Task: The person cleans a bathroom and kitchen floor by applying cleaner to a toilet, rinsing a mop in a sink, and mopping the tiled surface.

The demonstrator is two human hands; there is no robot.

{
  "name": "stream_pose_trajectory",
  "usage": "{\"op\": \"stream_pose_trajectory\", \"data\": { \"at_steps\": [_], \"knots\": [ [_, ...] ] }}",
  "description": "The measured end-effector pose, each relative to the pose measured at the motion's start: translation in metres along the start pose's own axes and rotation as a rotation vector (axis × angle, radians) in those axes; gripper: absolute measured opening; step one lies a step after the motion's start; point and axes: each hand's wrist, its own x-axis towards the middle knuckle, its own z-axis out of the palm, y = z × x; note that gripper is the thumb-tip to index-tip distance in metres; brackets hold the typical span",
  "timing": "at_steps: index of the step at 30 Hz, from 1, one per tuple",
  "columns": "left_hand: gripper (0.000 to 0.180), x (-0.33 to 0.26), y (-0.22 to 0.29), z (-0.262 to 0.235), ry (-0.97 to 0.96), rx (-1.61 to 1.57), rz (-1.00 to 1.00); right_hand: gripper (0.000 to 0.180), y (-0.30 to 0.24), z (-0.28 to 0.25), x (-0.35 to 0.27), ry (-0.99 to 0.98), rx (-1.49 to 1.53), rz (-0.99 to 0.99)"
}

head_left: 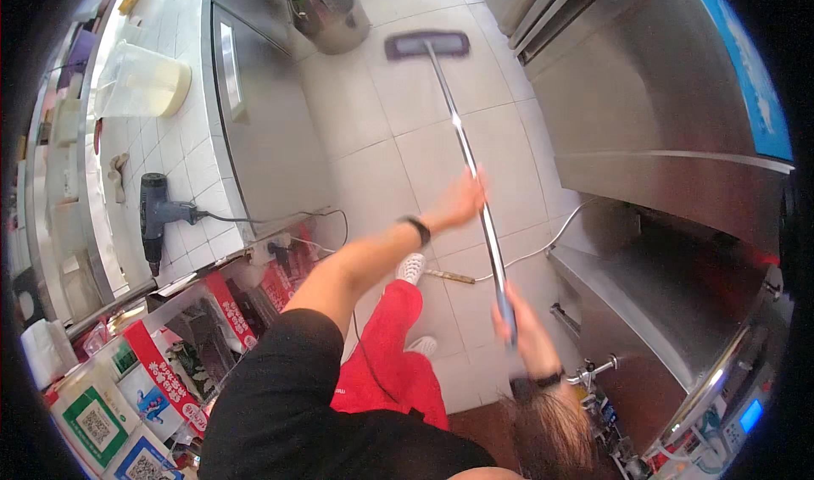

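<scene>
A flat mop (465, 145) with a shiny metal pole slants across the tiled floor, its dark-rimmed rectangular head (426, 46) lying flat at the far end. Partway down the pole, my left hand (465, 198) is wrapped round the metal. Nearer to me, my right hand (523, 332) grips the blue-grey handle at the pole's top end. Motion blurs both hands slightly. Black bands circle both wrists.
A steel pail (326, 13) stands left of the mop head. A white cable (551, 247) and power strip (449, 276) lie on the floor. Steel cabinets (644, 81) line the right. On the left counter rest a heat gun (157, 217) and a plastic tub (148, 81).
</scene>
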Motion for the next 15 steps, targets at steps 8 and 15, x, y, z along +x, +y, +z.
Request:
{"op": "stream_pose_trajectory", "data": {
  "at_steps": [8,15],
  "knots": [
    [0.024,0.157,-0.063,-0.057,0.169,0.036,0.205,0.022,-0.203,0.066,0.204,-0.147,0.245,-0.502],
    [0.070,0.072,0.026,0.024,-0.259,-0.026,-0.052,0.044,-0.031,-0.056,0.103,0.165,0.219,-0.481]
  ]
}}
